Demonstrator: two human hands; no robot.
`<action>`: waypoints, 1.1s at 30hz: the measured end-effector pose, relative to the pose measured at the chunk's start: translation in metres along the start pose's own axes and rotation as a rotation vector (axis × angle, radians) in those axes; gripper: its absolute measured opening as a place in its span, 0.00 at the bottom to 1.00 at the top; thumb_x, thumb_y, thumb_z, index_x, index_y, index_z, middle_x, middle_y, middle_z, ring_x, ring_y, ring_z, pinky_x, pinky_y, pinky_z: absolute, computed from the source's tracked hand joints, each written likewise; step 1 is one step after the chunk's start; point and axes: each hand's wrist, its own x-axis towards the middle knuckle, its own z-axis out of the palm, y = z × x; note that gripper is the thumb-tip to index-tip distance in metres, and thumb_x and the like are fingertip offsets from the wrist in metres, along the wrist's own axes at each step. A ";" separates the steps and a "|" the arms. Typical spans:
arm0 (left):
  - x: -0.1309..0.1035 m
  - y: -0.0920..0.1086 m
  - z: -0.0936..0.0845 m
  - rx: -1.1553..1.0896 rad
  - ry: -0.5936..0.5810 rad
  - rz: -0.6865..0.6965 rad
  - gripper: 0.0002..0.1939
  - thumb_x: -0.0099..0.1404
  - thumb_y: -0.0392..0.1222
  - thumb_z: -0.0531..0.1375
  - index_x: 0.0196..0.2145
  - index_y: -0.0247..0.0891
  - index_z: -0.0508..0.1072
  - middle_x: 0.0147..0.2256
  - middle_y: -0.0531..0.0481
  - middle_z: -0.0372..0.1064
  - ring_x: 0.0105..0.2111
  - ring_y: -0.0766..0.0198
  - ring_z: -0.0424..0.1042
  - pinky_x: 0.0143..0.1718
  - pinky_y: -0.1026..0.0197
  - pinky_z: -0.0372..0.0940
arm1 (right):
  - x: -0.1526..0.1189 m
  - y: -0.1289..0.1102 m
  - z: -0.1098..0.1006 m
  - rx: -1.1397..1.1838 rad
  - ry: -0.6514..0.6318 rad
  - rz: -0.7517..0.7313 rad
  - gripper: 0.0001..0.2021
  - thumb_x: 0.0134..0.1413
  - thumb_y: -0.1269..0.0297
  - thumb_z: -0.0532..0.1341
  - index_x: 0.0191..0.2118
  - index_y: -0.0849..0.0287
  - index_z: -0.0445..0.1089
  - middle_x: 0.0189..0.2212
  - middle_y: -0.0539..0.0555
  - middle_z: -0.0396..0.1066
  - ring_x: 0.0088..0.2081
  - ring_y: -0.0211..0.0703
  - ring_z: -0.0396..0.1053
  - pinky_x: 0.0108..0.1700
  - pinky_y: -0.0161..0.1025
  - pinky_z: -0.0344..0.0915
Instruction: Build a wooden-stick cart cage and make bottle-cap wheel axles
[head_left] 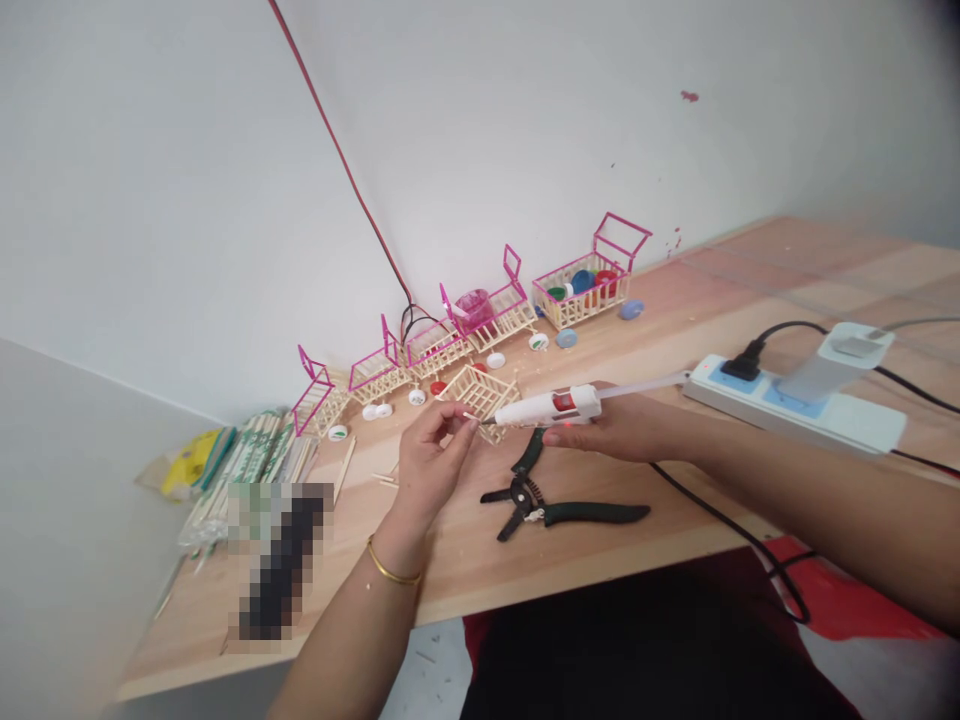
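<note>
My left hand (pixel 429 465) pinches a short pale wooden stick (pixel 470 416) between thumb and fingertips. My right hand (pixel 637 428) is wrapped round a white hot glue gun (pixel 536 406), its nozzle pointing left and meeting the stick or hovering very close to it. From the gun's rear a translucent glue stick (pixel 645 384) juts out. Just behind the nozzle stands an unpainted little stick basket (pixel 476 388), partly covered by the gun and my fingers. Below the gun, dark-handled pruning shears (pixel 525 497) lie with their jaws apart.
Along the wall stand several small stick carts with pink rims, one cart (pixel 581 290) holding coloured caps. A white power strip (pixel 795 400) with plugs and cables sits at right. Bundled sticks (pixel 247 465) lie at left, near a pixelated dark object (pixel 281 570). Loose sticks (pixel 386 478) lie beside my left hand.
</note>
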 end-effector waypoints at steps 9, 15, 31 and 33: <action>0.000 0.001 0.000 -0.002 0.001 0.004 0.06 0.60 0.41 0.61 0.36 0.38 0.73 0.32 0.49 0.71 0.31 0.66 0.69 0.36 0.63 0.65 | 0.000 0.001 -0.001 0.024 -0.012 0.003 0.21 0.52 0.46 0.57 0.42 0.56 0.73 0.36 0.53 0.76 0.36 0.47 0.71 0.37 0.37 0.64; 0.000 0.001 0.000 -0.010 -0.002 -0.006 0.07 0.60 0.41 0.62 0.35 0.38 0.73 0.31 0.50 0.70 0.30 0.66 0.68 0.35 0.63 0.64 | 0.000 0.001 -0.001 -0.002 -0.005 0.012 0.21 0.53 0.45 0.57 0.43 0.56 0.74 0.36 0.54 0.76 0.36 0.47 0.71 0.37 0.37 0.64; 0.000 0.004 -0.001 0.018 -0.009 0.008 0.06 0.60 0.40 0.61 0.35 0.38 0.73 0.31 0.49 0.71 0.31 0.65 0.68 0.35 0.63 0.64 | -0.001 -0.001 -0.005 -0.012 -0.014 0.006 0.18 0.52 0.47 0.58 0.37 0.58 0.72 0.33 0.54 0.75 0.34 0.48 0.71 0.35 0.39 0.64; 0.000 0.005 -0.001 0.019 -0.008 0.010 0.06 0.60 0.40 0.61 0.35 0.37 0.72 0.31 0.49 0.71 0.31 0.65 0.68 0.35 0.63 0.64 | -0.002 -0.001 -0.005 -0.014 -0.012 0.006 0.18 0.51 0.47 0.58 0.36 0.58 0.71 0.32 0.54 0.75 0.34 0.47 0.71 0.34 0.38 0.63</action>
